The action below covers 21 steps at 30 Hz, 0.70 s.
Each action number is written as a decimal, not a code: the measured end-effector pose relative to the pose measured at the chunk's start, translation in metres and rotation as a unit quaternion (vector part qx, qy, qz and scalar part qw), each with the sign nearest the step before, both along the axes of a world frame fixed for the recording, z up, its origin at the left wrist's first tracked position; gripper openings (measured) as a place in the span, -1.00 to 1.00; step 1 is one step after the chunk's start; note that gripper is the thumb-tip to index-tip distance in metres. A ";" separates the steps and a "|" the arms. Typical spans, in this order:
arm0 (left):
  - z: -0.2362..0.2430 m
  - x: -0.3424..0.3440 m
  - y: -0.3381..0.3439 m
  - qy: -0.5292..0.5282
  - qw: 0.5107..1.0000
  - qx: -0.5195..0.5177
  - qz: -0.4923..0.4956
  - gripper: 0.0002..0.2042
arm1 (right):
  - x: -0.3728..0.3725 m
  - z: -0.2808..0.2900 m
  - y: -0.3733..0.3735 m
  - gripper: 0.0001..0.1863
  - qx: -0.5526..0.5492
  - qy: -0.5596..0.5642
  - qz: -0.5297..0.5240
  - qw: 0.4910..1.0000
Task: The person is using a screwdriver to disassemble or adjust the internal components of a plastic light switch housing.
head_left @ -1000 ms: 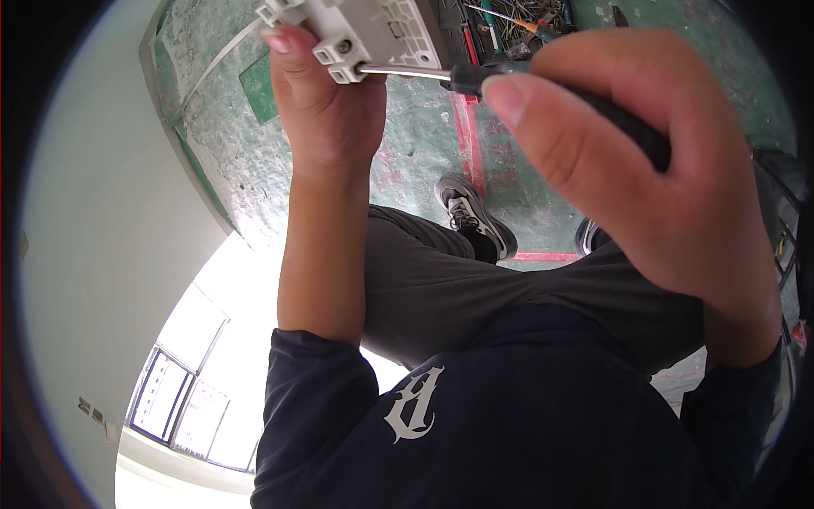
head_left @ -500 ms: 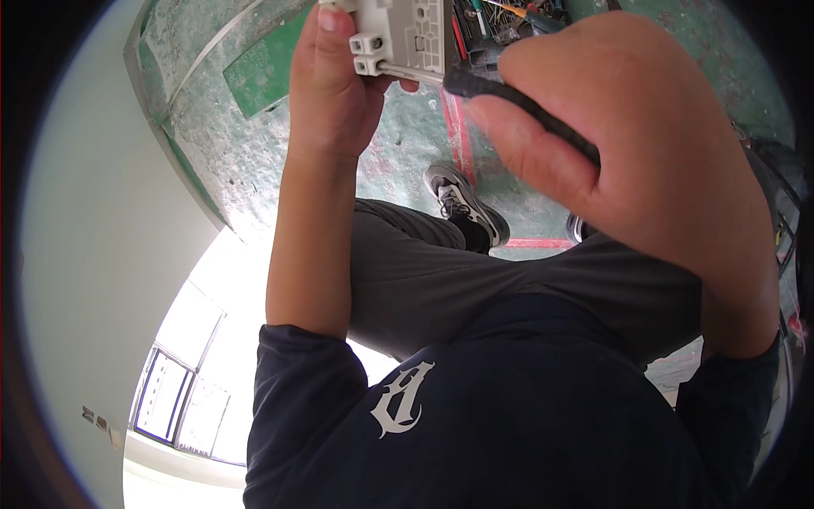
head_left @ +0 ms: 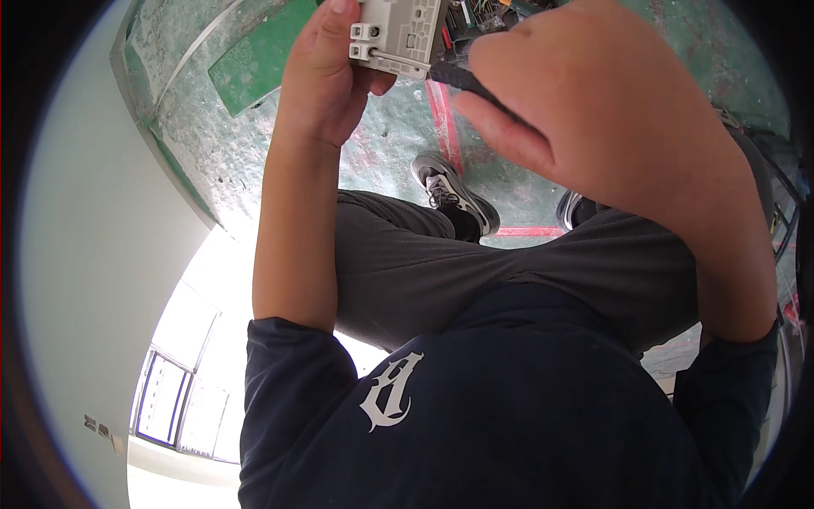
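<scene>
1. Here was your ground: the worn green floor (head_left: 390, 127), a red stripe (head_left: 439, 114) running down it near your left shoe (head_left: 454, 195).
2. Your dark trousers (head_left: 407, 263) stretched across the middle, the navy shirt (head_left: 526, 416) filling the space below.
3. Off to the left of your raised forearm, a flat green sheet (head_left: 263, 64) showed.
4. Up at the top edge, a jumble of tools and small parts (head_left: 487, 15) sat partly behind your right hand.
5. And that right hand (head_left: 585, 93), big in view, was curled firmly around a black handle!
6. Your left hand (head_left: 322, 76) was pinching, thumb at the near side, fingertips peeking out below.
7. In that pinch, high up by the top edge: the pale plastic housing (head_left: 398, 34).
8. The screwdriver (head_left: 462, 79) met its lower right corner, shaft lying along the lower edge; its tip was too small to make out.
9. Smallest of all, square-mouthed sockets (head_left: 360, 51) lined the housing's left edge.
</scene>
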State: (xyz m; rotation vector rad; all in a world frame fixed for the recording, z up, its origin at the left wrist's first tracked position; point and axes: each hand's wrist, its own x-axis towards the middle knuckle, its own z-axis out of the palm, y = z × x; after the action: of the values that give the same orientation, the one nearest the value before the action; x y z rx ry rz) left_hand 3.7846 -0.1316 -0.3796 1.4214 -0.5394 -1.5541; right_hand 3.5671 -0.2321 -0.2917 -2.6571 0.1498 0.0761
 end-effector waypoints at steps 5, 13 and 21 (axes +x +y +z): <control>0.016 -0.003 -0.006 0.010 0.999 0.045 -0.010 -0.44 | 0.001 -0.008 -0.001 -0.70 0.035 -0.047 -0.034 0.998; 0.018 0.006 -0.014 -0.058 0.997 0.013 0.051 -0.53 | 0.011 0.006 -0.019 -0.70 0.264 0.026 -0.204 0.942; 0.027 0.000 -0.012 -0.136 0.990 -0.006 0.042 -0.51 | 0.010 -0.024 -0.027 -0.68 0.828 0.129 -0.239 0.490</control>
State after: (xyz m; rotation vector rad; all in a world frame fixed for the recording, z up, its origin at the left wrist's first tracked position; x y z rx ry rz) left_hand 3.7844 -0.1435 -0.3529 1.6379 -0.6406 -1.2965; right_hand 3.5770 -0.2589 -0.3155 -0.5391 0.5462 0.2612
